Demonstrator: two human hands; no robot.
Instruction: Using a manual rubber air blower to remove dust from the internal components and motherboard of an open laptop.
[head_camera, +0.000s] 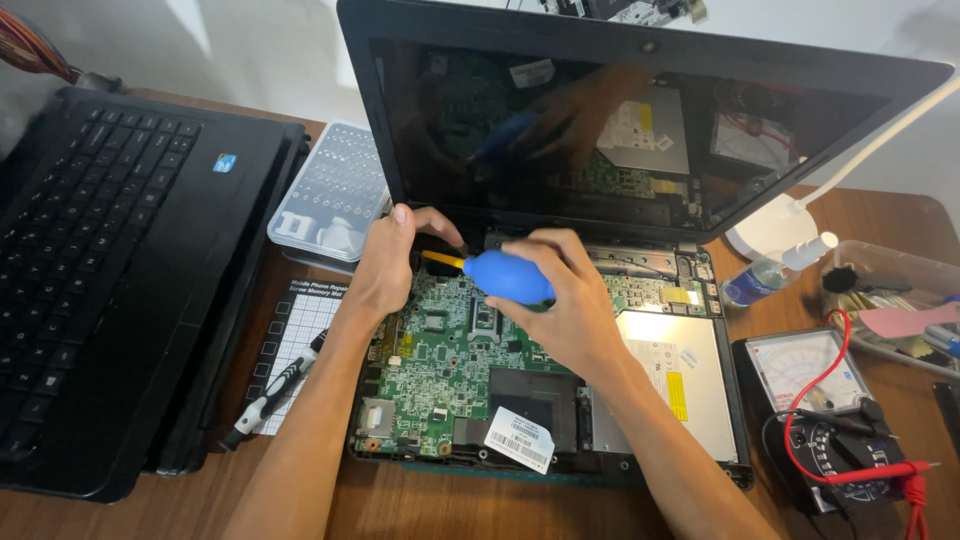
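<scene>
An opened laptop lies before me with its green circuit board (440, 360) bare and its dark screen (560, 130) tilted up behind. My right hand (565, 305) squeezes a blue rubber air blower (508, 277) over the board's upper part. The blower's yellow nozzle (442, 259) points left toward the hinge area. My left hand (385, 262) rests at the board's top left corner, fingers curled near the nozzle tip, holding nothing that I can see.
A shut black laptop base with keyboard (110, 260) sits left. A clear screwdriver bit case (330, 195) and a screw mat with a black screwdriver (270, 390) lie between. Right: an analogue multimeter (810, 375) with red leads, a small bottle (755, 280), a white lamp base (775, 225), a clear tray (900, 290).
</scene>
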